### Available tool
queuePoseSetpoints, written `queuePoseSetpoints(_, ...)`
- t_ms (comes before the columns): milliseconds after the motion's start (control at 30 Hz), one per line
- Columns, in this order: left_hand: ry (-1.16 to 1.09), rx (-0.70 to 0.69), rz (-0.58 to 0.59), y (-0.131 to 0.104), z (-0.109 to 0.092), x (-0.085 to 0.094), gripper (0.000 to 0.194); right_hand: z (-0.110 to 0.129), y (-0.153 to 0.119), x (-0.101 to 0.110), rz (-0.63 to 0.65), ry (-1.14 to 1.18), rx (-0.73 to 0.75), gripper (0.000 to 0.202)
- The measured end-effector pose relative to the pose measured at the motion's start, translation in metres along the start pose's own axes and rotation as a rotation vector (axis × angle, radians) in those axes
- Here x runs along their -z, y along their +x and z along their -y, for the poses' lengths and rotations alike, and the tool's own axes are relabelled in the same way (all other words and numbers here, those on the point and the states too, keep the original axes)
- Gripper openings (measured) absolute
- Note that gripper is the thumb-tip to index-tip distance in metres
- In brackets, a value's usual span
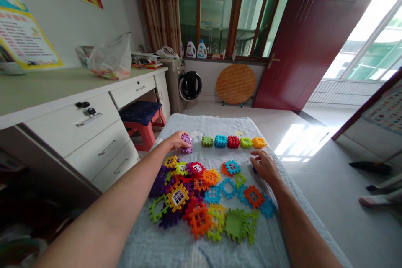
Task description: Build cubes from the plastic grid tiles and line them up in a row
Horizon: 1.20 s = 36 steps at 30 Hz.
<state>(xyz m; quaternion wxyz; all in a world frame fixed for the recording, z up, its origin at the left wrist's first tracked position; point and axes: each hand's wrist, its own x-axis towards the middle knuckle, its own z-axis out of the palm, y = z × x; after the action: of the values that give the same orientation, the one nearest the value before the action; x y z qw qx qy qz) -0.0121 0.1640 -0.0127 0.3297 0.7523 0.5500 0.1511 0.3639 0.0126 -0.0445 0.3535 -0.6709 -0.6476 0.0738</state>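
"Why hold the purple block (187,144) by its side?"
"Steadier, I guess lol. My left grip (178,141) pinches it, left of the block row (233,142); right grip (264,166) half-curled, can't tell if holding anything."

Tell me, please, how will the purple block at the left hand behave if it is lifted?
The purple block likely feels light for its size, as its face shows window-like openings. It probably keeps its shape, since it looks like stiff plastic. It may resist slipping from the left hand, as its edges are toothed.
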Motion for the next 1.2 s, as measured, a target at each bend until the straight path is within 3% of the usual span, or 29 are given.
queuePoseSetpoints(100, 0.145, 0.004, -0.009, 0.000, 0.002, 0.001, 0.063, -0.001, 0.000, -0.001, -0.004, 0.011, 0.007, 0.028)
queuePoseSetpoints(233, 0.333, -0.007, -0.031, -0.003, 0.002, 0.003, 0.083, -0.003, 0.001, -0.001, -0.004, 0.013, 0.002, 0.028)
queuePoseSetpoints(400, 0.466, -0.085, 0.059, -0.003, 0.000, 0.005, 0.083, -0.003, 0.002, -0.002, -0.012, 0.011, 0.015, 0.027)
queuePoseSetpoints(567, 0.516, -0.099, 0.146, 0.007, -0.005, 0.005, 0.073, -0.002, 0.002, 0.000, -0.021, 0.013, 0.019, 0.029)
queuePoseSetpoints(767, 0.496, -0.105, 0.143, 0.013, -0.002, 0.007, 0.058, -0.001, 0.002, 0.001, -0.033, 0.020, 0.020, 0.029)
queuePoseSetpoints(1000, 0.543, -0.168, 0.117, 0.005, 0.001, 0.021, 0.061, 0.001, 0.002, 0.002, -0.040, 0.016, 0.025, 0.027)
queuePoseSetpoints(1200, 0.618, -0.198, 0.180, 0.006, -0.006, 0.015, 0.072, 0.002, 0.001, 0.002, -0.045, 0.023, 0.028, 0.027)
